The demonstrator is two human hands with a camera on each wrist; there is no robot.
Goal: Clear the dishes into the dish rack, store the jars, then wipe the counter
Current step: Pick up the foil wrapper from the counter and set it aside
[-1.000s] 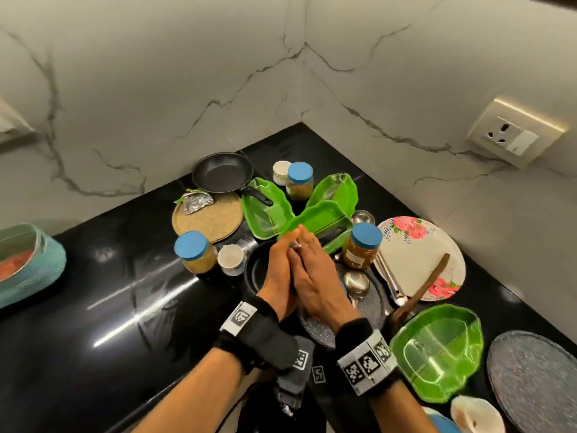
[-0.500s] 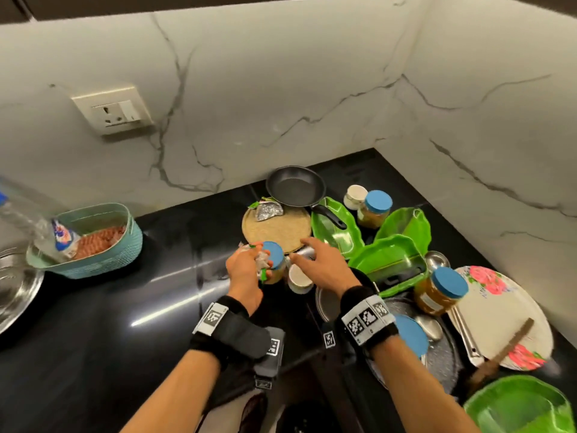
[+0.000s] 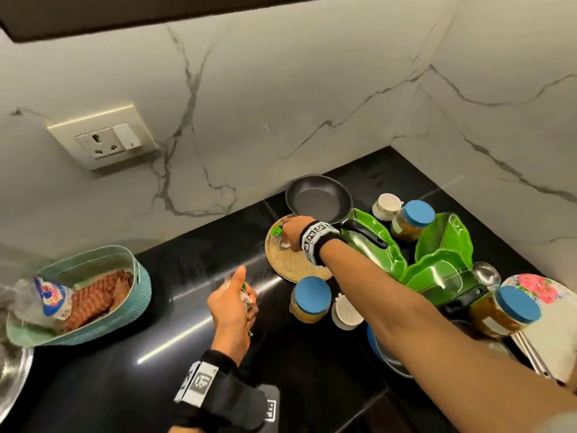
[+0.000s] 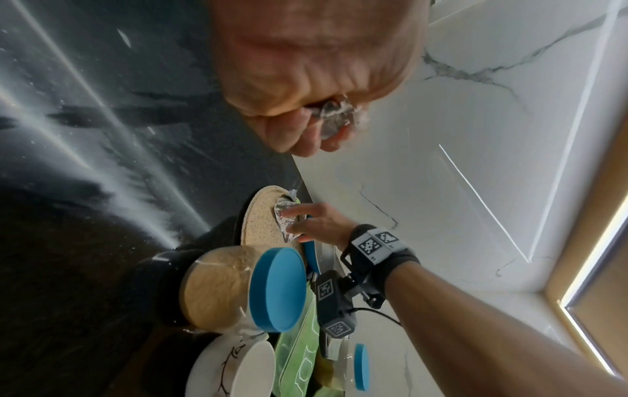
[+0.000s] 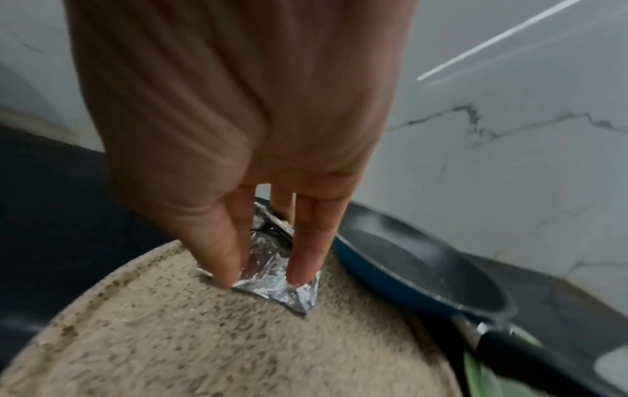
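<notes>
My left hand [image 3: 245,303] hovers over the black counter [image 3: 125,354] and grips a crumpled foil wrapper [image 4: 334,118] in curled fingers. My right hand [image 3: 287,239] reaches across to a round woven mat [image 3: 299,268]. Its straight thumb and fingertips [image 5: 302,271] press on a second foil wrapper [image 5: 271,288] lying flat there. A blue-lidded jar [image 3: 310,300] stands just in front of the mat, with another [image 3: 412,220] behind the green trays [image 3: 443,254] and a third [image 3: 505,310] at the right. A black pan [image 3: 318,198] sits behind the mat.
Two white cups [image 3: 346,310] [image 3: 385,206], a steel ladle [image 3: 484,273] and a floral plate [image 3: 543,292] crowd the right corner. A teal basket [image 3: 139,276] with a packet stands at the left, beside a steel bowl rim [image 3: 12,370]. Marble walls enclose the corner.
The view swung left. My left hand drew away from the near jar, still gripping its foil. My right hand stretched from beside the cup to the foil on the mat.
</notes>
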